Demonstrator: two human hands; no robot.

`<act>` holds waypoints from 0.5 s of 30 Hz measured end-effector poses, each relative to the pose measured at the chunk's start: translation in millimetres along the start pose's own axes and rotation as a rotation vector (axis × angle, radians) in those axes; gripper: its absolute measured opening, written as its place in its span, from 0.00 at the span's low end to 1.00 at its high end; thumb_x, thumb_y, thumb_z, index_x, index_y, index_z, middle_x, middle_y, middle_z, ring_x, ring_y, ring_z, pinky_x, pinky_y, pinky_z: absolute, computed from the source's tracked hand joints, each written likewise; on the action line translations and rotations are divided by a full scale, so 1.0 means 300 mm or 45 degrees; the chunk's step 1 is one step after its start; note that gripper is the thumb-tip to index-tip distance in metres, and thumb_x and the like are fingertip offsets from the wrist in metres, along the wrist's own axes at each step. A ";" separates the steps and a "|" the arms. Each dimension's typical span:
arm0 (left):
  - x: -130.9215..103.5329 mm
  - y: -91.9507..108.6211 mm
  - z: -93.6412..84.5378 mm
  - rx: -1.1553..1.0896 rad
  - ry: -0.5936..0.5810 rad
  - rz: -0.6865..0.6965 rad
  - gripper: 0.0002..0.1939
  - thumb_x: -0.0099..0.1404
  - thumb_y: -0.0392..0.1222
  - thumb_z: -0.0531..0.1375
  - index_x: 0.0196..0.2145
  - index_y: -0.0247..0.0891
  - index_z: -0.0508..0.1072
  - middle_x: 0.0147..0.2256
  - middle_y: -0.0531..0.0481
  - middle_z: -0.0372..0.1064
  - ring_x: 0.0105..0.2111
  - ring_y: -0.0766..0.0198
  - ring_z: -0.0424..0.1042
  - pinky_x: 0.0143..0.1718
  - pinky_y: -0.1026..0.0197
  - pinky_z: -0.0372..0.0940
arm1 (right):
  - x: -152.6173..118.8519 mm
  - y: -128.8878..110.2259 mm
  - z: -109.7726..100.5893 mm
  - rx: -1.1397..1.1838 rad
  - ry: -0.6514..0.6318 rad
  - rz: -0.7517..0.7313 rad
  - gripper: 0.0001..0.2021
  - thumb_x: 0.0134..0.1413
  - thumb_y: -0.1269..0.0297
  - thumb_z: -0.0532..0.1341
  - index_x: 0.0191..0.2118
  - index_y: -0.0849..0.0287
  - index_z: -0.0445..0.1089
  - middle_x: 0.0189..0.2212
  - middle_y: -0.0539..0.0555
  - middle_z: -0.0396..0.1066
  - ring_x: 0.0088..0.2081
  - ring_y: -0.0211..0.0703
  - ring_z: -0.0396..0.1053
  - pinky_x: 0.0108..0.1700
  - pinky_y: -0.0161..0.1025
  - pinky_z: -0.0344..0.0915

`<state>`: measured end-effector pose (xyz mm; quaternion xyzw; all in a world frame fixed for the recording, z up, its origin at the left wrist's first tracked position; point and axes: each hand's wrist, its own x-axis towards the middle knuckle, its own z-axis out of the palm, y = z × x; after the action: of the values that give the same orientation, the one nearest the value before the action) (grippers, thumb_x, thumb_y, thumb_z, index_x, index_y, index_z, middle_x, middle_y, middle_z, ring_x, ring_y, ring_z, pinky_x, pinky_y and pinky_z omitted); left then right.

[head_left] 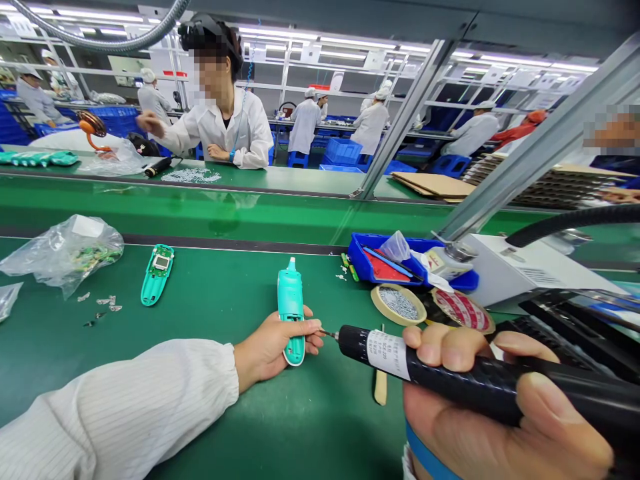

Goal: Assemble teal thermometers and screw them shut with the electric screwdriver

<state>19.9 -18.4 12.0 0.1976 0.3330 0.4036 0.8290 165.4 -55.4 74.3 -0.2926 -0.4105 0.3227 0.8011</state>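
Note:
My left hand (273,343) is closed around the lower part of a teal ear thermometer (290,293), its narrow tip pointing away from me. An open recess shows in its back, near my thumb. In my right hand (480,393) is a black electric screwdriver (450,373) with a white label, held almost level. Its thin bit points left and ends close to my left thumb and fingertips; whether it touches them or carries a screw I cannot tell. Farther left on the green table lies a teal half-shell (157,275) with a circuit board in it.
A clear bag of circuit boards (80,250) and small loose parts (103,307) lie left. At right are a dish of screws (399,303), a blue bin (365,260), a tape roll (463,310) and a pale-handled tool (381,387). A person (225,113) sits across the bench.

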 end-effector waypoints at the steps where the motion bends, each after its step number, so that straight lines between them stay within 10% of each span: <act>1: 0.001 0.000 -0.001 0.002 -0.005 -0.001 0.17 0.46 0.32 0.66 0.33 0.33 0.63 0.23 0.52 0.66 0.21 0.71 0.66 0.24 0.68 0.61 | -0.001 0.000 0.001 0.000 -0.003 -0.004 0.07 0.36 0.60 0.60 0.26 0.53 0.66 0.13 0.45 0.59 0.18 0.38 0.54 0.25 0.41 0.58; 9: 0.005 -0.002 -0.012 0.096 -0.107 -0.054 0.17 0.46 0.38 0.67 0.31 0.34 0.63 0.22 0.52 0.65 0.20 0.71 0.65 0.23 0.69 0.59 | -0.015 -0.003 0.007 0.008 -0.034 0.004 0.07 0.37 0.59 0.60 0.28 0.53 0.66 0.14 0.45 0.60 0.18 0.38 0.54 0.25 0.41 0.58; 15: 0.013 -0.005 -0.012 0.070 -0.095 -0.104 0.24 0.55 0.60 0.55 0.33 0.34 0.63 0.20 0.53 0.63 0.15 0.72 0.61 0.16 0.69 0.53 | -0.022 -0.009 0.026 -0.014 -0.094 -0.035 0.07 0.39 0.59 0.60 0.28 0.53 0.65 0.15 0.46 0.60 0.18 0.38 0.55 0.25 0.42 0.58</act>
<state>19.8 -16.0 7.0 0.2212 0.3207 0.3525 0.8509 156.5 -60.6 77.1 -0.2793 -0.4456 0.3198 0.7881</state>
